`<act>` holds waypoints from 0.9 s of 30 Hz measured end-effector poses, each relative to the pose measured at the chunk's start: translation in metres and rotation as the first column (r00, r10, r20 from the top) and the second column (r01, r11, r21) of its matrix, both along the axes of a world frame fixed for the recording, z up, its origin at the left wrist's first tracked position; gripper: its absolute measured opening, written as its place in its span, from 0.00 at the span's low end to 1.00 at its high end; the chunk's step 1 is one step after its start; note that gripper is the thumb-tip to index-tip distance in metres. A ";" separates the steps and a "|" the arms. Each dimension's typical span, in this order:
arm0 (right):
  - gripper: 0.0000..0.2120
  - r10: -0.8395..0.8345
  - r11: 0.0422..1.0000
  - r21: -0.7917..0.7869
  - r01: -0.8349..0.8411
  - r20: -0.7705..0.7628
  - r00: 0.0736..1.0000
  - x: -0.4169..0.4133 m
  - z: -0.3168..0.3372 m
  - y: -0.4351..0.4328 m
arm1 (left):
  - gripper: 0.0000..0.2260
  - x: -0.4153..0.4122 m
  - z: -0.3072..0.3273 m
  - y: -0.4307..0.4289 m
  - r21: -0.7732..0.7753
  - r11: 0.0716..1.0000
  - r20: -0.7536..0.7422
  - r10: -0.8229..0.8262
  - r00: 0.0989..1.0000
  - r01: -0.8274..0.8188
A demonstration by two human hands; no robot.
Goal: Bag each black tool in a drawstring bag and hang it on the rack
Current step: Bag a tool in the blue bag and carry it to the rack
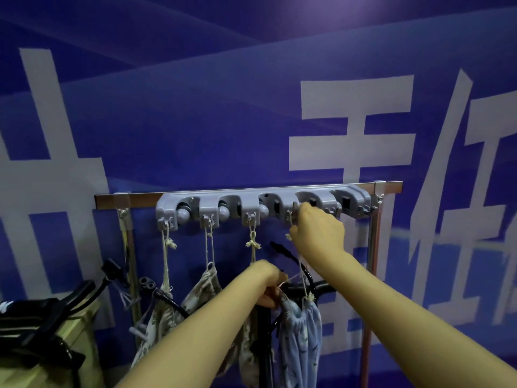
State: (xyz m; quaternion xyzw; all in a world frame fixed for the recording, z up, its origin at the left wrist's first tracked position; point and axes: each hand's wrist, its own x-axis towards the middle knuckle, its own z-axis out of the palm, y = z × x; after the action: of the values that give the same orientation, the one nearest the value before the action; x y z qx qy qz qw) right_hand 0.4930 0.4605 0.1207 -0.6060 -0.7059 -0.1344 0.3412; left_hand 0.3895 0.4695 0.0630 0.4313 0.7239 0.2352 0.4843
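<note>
A grey hook rack (263,204) is fixed to a metal rail in front of a blue banner. Three patterned drawstring bags hang from its left hooks, among them a leaf-print bag (200,289). A pale blue drawstring bag (300,340) hangs lower, near the fourth hook. My right hand (317,229) is raised at that hook and pinches the bag's cord. My left hand (268,284) grips the gathered neck of the blue bag. A black tool handle (282,252) sticks up behind the hands.
A tan box (67,343) at lower left holds several black tools (36,326). The rail stands on two upright poles, the right pole (370,289) beside my right arm. One hook at the rack's right end (363,210) carries nothing.
</note>
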 end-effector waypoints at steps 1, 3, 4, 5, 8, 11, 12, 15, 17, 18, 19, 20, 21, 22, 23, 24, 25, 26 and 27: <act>0.07 0.006 1.000 0.030 -0.005 -0.029 1.000 -0.001 0.001 -0.004 | 0.19 -0.001 0.004 -0.002 0.020 1.000 -0.016 -0.017 1.000 0.017; 0.06 0.028 0.995 0.102 -0.024 -0.044 0.999 -0.004 0.002 -0.012 | 0.19 -0.005 0.011 -0.006 0.079 0.997 0.026 -0.023 0.999 0.021; 0.06 0.034 0.992 0.121 -0.029 -0.039 0.999 -0.006 0.002 -0.014 | 0.16 -0.007 0.016 -0.011 0.126 0.992 0.069 -0.019 0.997 0.010; 0.06 0.030 0.992 0.126 -0.026 -0.032 0.999 -0.008 0.000 -0.016 | 0.12 -0.010 0.021 -0.012 0.180 0.984 0.114 -0.017 0.993 -0.004; 0.10 -0.001 0.992 0.130 0.005 -0.032 0.999 -0.013 -0.008 -0.024 | 0.04 -0.023 0.033 -0.034 0.242 0.970 0.156 -0.028 0.987 -0.010; 0.18 0.010 0.991 0.132 -0.010 -0.001 1.000 -0.024 -0.015 -0.038 | 0.12 -0.040 0.038 -0.057 0.250 0.968 0.144 -0.017 0.989 -0.020; 0.18 0.034 0.990 0.136 -0.037 0.021 0.999 -0.030 -0.016 -0.044 | 0.13 -0.047 0.041 -0.067 0.252 0.967 0.147 -0.008 0.989 -0.029; 0.15 0.109 0.984 0.128 -0.120 0.091 0.990 -0.051 -0.017 -0.065 | 0.14 -0.069 0.046 -0.096 0.265 0.962 0.101 0.033 0.994 -0.058; 0.12 0.166 0.979 0.099 -0.177 0.115 0.980 -0.066 -0.018 -0.079 | 0.14 -0.086 0.049 -0.113 0.272 0.958 0.101 0.068 0.993 -0.093; 0.12 0.188 0.976 0.090 -0.200 0.132 0.973 -0.074 -0.019 -0.085 | 0.14 -0.094 0.051 -0.121 0.273 0.955 0.118 0.088 0.989 -0.118; 0.13 0.206 0.973 0.076 -0.219 0.150 0.967 -0.081 -0.018 -0.092 | 0.13 -0.102 0.054 -0.131 0.275 0.951 0.133 0.107 0.985 -0.141; 0.13 0.228 0.969 0.059 -0.241 0.167 0.959 -0.089 -0.019 -0.098 | 0.13 -0.109 0.057 -0.140 0.276 0.948 0.140 0.122 0.983 -0.157; 0.13 0.250 0.964 0.047 -0.261 0.176 0.952 -0.098 -0.018 -0.105 | 0.12 -0.118 0.059 -0.150 0.279 0.945 0.128 0.139 0.982 -0.170; 0.13 0.272 0.958 0.037 -0.283 0.181 0.945 -0.106 -0.017 -0.111 | 0.13 -0.126 0.062 -0.159 0.282 0.942 0.107 0.158 0.982 -0.182; 0.13 0.296 0.951 0.033 -0.308 0.190 0.936 -0.118 -0.017 -0.120 | 0.14 -0.138 0.063 -0.172 0.291 0.936 0.080 0.184 0.980 -0.199; 0.13 0.318 0.943 0.033 -0.330 0.191 0.929 -0.127 -0.015 -0.127 | 0.14 -0.149 0.065 -0.183 0.301 0.929 0.064 0.205 0.977 -0.215; 0.14 0.344 0.934 0.029 -0.355 0.187 0.920 -0.138 -0.015 -0.135 | 0.15 -0.160 0.067 -0.194 0.311 0.921 0.053 0.230 0.972 -0.235; 0.14 0.375 0.923 0.021 -0.385 0.185 0.908 -0.149 -0.014 -0.143 | 0.15 -0.172 0.068 -0.204 0.316 0.913 0.045 0.259 0.965 -0.260; 0.14 0.406 0.909 0.012 -0.416 0.188 0.894 -0.159 -0.014 -0.152 | 0.15 -0.182 0.068 -0.214 0.318 0.905 0.034 0.286 0.958 -0.282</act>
State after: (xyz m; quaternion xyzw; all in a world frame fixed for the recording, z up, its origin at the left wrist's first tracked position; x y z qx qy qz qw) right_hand 0.3341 0.3087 0.1072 -0.4193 -0.8423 -0.1320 0.3118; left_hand 0.2070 0.2556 0.1314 0.3958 0.7344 0.4143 0.3637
